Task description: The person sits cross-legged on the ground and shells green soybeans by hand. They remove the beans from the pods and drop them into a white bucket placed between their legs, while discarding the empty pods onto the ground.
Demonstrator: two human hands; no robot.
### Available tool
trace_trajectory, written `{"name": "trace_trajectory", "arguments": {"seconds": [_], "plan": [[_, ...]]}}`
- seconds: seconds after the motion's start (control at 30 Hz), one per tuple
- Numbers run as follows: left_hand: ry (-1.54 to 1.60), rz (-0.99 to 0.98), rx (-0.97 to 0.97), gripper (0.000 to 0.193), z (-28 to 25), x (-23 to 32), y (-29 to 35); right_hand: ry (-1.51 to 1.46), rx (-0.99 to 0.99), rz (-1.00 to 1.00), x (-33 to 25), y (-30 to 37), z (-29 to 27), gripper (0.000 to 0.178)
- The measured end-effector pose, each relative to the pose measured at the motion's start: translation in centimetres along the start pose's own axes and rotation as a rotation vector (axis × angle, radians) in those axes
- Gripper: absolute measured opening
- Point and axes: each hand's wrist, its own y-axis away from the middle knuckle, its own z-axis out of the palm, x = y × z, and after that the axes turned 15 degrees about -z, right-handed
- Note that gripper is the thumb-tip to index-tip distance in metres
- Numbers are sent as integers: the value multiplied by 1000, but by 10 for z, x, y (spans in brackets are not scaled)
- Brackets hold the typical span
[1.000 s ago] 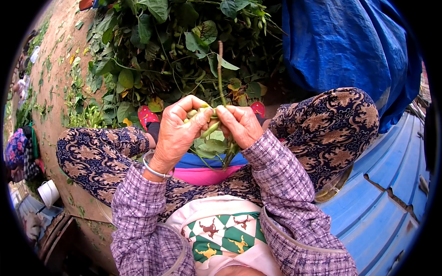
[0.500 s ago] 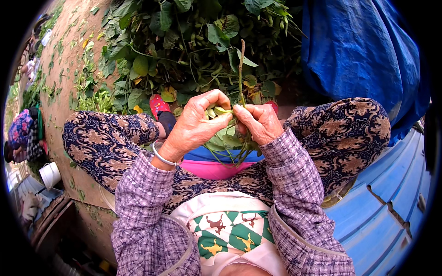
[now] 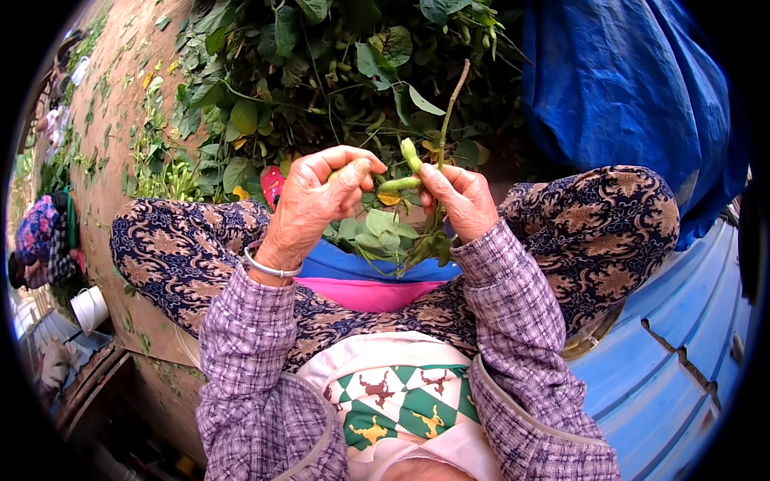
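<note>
Left hand [image 3: 317,196]: fingers curled narrowly; whether anything is held cannot be told.
Right hand [image 3: 461,200]: a thin green-brown stem [image 3: 453,104] is gripped.
Plump green pods [image 3: 411,154]: seen between the hands, touching the right.
Crinkled blue tarpaulin [image 3: 626,88]: draped at far right.

The plant stem [image 3: 454,100] looks woody and matt. To the stem's right, the blue tarp [image 3: 613,88] is creased, faintly glossy plastic; to its lower left, a smooth, shiny, metal-looking bracelet [image 3: 274,272] and matt woven-cloth sleeve [image 3: 249,337].
</note>
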Motion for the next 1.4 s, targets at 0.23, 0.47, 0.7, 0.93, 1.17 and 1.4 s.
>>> {"name": "trace_trajectory", "arguments": {"seconds": [0.23,0.47,0.7,0.93,1.17,1.4], "plan": [[-159,70,-43,17,9,-5,-2,1,-88,-11,-1,1,0,32],[145,-43,-220,20,1,-8,-5,-59,-278,47,-4,2,0,31],[283,-137,-280,21,-1,-3,2,-6,-220,16,-8,5,4,24],[392,-186,-335,19,-9,-13,-7,216,-221,-94,1,3,5,19],[339,-25,-117,16,11,-22,-7,156,-225,-34,6,5,8,23],[312,5,-219,17,9,-17,-7,-182,-228,-28,4,5,7,25]]}}
